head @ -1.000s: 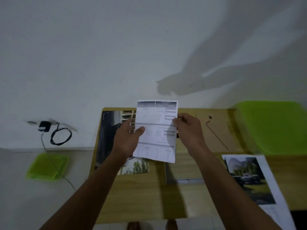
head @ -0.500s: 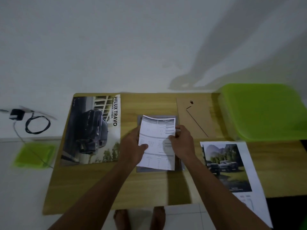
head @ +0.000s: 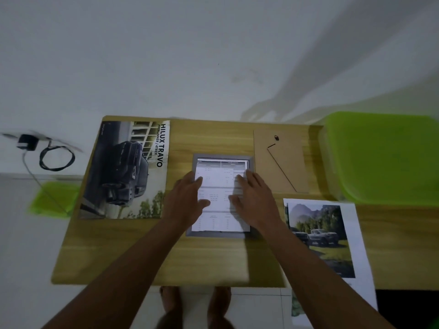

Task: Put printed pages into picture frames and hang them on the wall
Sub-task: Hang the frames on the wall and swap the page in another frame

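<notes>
A grey picture frame [head: 195, 160] lies flat in the middle of the wooden table [head: 199, 257]. A white printed page [head: 219, 184] with tables of text lies inside it. My left hand [head: 186, 201] rests flat on the page's left side, fingers spread. My right hand [head: 255, 198] presses flat on its right side. Neither hand grips anything. The brown frame backing board [head: 280, 162] with its stand lies just right of the frame.
A large truck brochure [head: 126, 169] lies at the table's left. A printed truck photo page [head: 320, 236] overhangs the front right edge. A green plastic bin lid [head: 384, 157] fills the back right. A charger and cable [head: 47, 153] hang on the wall at left.
The page, held up in both hands a second ago, came down onto the frame and now lies flat inside it. Both hands let go of its edges and press on it.
</notes>
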`<state>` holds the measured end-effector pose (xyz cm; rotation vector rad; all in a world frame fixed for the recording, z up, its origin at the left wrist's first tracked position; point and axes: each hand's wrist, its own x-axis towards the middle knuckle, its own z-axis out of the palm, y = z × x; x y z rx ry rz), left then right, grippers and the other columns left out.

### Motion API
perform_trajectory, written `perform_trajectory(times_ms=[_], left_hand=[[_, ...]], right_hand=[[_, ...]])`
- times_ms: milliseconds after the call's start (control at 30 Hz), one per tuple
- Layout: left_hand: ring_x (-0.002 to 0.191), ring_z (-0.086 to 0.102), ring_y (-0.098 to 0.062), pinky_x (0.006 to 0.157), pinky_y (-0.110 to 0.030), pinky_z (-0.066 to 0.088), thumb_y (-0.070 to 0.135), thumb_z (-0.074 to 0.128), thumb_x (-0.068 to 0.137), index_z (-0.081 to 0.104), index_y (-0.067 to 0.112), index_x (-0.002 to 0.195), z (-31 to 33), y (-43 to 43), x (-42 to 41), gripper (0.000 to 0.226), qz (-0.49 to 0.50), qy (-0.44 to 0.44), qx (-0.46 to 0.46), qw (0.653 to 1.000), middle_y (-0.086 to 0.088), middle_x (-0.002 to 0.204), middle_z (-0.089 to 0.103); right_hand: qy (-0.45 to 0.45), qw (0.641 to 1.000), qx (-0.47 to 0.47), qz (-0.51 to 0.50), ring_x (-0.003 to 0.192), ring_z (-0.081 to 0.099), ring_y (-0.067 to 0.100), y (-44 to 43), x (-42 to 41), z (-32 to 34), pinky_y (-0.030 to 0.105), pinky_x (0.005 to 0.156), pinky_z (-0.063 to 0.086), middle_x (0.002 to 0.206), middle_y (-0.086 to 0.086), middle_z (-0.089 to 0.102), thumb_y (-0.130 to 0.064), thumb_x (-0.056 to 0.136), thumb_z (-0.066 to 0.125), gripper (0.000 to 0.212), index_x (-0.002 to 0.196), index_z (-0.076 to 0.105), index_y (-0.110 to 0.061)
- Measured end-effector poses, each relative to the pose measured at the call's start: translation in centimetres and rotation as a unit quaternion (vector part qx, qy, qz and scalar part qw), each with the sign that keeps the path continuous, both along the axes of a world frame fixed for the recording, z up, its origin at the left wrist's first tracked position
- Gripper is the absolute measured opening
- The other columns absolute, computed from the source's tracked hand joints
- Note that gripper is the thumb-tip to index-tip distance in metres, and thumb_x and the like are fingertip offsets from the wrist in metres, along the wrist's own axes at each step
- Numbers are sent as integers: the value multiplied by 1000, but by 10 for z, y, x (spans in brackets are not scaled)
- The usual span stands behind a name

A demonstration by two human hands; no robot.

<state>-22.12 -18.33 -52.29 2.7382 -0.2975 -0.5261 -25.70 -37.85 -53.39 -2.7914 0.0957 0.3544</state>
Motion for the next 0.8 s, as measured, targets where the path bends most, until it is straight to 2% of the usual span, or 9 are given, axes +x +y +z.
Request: perform_trajectory(times_ms=[167, 300, 500, 633, 800], left_hand=[[132, 40, -29, 99, -44, 46, 43, 69, 84, 42, 12, 144, 5, 2, 5, 72, -45, -23, 25, 998, 0, 156, 29], [130, 40, -31, 96, -45, 48, 43, 66, 87, 42, 12, 143, 7, 1, 7, 68, -68, -32, 48, 996, -1, 156, 28], [128, 41, -31, 92, -46, 50, 46, 64, 87, 41, 12, 143, 6, 0, 8, 70, -83, -40, 64, 994, -2, 155, 29], [128, 41, -30, 92, -45, 50, 50, 66, 84, 41, 13, 143, 4, 2, 9, 75, -89, -34, 72, 993, -1, 155, 29], [131, 39, -30, 95, -44, 49, 54, 69, 80, 38, 14, 145, 3, 4, 10, 83, -106, -30, 82, 991, -2, 157, 24]], right_hand=[[-12, 1000, -5, 21, 146, 23, 29, -3, 0, 0, 42, 119, 26, 157, 11, 30, -44, 98, 51, 61, 148, 39, -11], [-16, 1000, -5, 25, 145, 24, 28, -5, 1, 0, 39, 119, 24, 156, 9, 34, -43, 98, 53, 59, 144, 43, -8], [-21, 999, -5, 34, 146, 25, 27, -7, 6, 0, 38, 120, 23, 156, 11, 35, -41, 100, 52, 60, 147, 39, -7], [-9, 998, 0, 59, 148, 23, 29, -8, 6, 4, 40, 121, 22, 158, 13, 31, -44, 99, 52, 64, 148, 36, -6], [26, 996, 14, 82, 151, 12, 27, -9, -1, 8, 37, 120, 17, 162, 12, 19, -48, 99, 47, 70, 151, 27, -6]])
